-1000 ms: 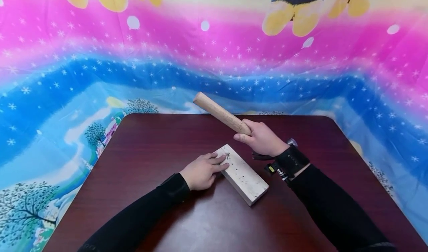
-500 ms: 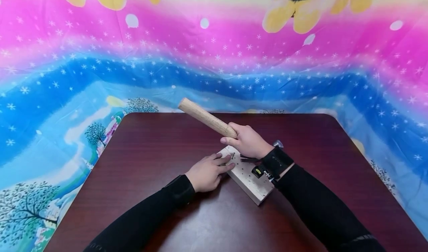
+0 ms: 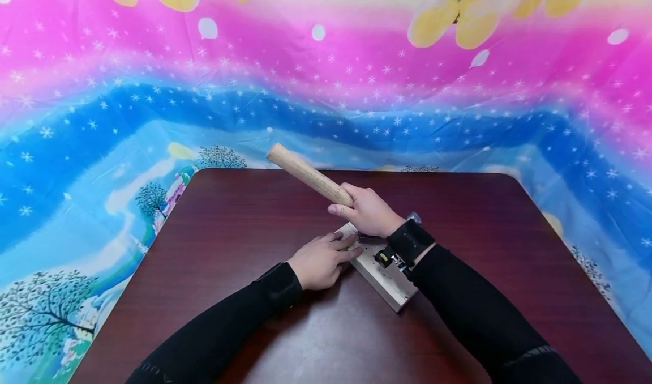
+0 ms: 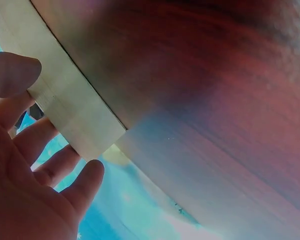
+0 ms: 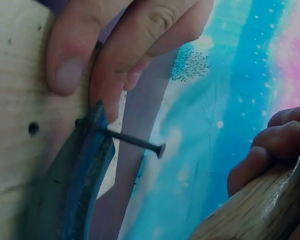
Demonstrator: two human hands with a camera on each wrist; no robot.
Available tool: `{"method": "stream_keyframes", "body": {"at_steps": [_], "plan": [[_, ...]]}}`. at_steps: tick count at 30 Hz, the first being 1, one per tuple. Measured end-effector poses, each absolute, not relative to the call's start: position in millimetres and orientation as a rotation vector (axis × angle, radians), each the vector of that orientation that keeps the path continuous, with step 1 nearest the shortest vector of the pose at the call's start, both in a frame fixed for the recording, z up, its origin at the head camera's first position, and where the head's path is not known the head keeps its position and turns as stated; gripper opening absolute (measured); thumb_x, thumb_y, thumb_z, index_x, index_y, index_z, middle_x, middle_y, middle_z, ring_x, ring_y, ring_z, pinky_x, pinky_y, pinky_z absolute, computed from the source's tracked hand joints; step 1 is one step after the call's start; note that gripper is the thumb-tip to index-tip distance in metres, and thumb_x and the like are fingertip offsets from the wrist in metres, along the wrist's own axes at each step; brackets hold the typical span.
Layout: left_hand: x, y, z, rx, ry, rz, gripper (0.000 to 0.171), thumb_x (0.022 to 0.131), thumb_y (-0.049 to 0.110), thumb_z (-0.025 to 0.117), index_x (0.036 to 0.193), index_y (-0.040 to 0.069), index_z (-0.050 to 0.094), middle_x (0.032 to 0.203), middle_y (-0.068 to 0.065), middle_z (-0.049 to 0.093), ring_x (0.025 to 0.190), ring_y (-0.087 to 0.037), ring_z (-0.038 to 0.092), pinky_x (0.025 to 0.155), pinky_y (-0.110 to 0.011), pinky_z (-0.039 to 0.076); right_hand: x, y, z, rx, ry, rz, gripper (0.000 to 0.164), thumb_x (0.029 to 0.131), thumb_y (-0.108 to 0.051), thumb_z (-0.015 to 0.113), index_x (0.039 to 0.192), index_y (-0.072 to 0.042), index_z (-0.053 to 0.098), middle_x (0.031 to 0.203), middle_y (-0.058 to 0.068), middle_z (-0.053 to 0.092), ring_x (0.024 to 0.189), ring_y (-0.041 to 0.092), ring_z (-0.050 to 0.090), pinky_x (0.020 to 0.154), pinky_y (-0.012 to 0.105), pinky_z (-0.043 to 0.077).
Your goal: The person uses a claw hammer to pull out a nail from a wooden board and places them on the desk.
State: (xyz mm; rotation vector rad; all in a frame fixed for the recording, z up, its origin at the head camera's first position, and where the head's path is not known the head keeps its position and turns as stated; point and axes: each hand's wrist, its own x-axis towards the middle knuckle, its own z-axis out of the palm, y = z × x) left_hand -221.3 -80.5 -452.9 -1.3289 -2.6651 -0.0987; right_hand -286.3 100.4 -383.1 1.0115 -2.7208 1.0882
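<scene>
A pale wooden block (image 3: 384, 285) lies slantwise on the table, with small dark holes in its top. My left hand (image 3: 318, 261) rests on its far end, extended fingers over the top; the left wrist view shows the thumb (image 4: 15, 75) by the block's side. My right hand (image 3: 374, 211) grips a claw hammer by its wooden handle (image 3: 308, 174), which points up to the far left. In the right wrist view, the hammer's dark claw (image 5: 87, 170) sits low over the wood, right at the shank of a nail (image 5: 135, 141) standing out of the block.
The dark red-brown table (image 3: 229, 225) extends around the block on all sides. A colourful printed cloth (image 3: 326, 89) hangs behind and beside it. A small device (image 3: 389, 258) is strapped at the right wrist, above the block.
My right hand has moved left and slightly down, bringing the hammer's claw from the block's right side over to the nail. The block has shifted slightly right, with my left hand still on it.
</scene>
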Motion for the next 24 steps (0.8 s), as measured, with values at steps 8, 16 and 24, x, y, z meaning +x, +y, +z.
{"method": "stream_keyframes", "body": {"at_steps": [8, 16, 24], "plan": [[-222, -78, -451, -1.339, -2.669, -0.104, 0.048, 0.098, 0.023, 0.061, 0.145, 0.023, 0.056, 0.148, -0.009, 0.049, 0.137, -0.031, 0.041, 0.110, -0.041, 0.035, -287, 98, -384, 0.926, -2.667, 1.202, 0.029, 0.096, -0.044, 0.065, 0.095, -0.017, 0.053, 0.063, 0.000, 0.042, 0.051, 0.017, 0.041, 0.050, 0.032, 0.035], [-222, -78, -452, -1.347, -2.680, -0.172, 0.048, 0.097, 0.019, 0.061, 0.145, 0.022, 0.056, 0.145, -0.005, 0.053, 0.138, -0.030, 0.041, 0.115, -0.038, 0.028, -281, 96, -384, 0.800, -2.604, 1.342, 0.032, 0.098, -0.041, 0.063, 0.108, -0.011, 0.057, 0.064, 0.004, 0.046, 0.050, 0.020, 0.042, 0.049, 0.034, 0.036], [-220, -79, -451, -1.335, -2.672, -0.143, 0.048, 0.098, 0.021, 0.060, 0.145, 0.020, 0.056, 0.145, -0.008, 0.052, 0.137, -0.030, 0.043, 0.113, -0.039, 0.030, -274, 105, -387, 0.631, -2.457, 1.547, 0.035, 0.097, -0.042, 0.064, 0.112, -0.011, 0.058, 0.066, 0.008, 0.046, 0.053, 0.024, 0.043, 0.050, 0.034, 0.037]]}}
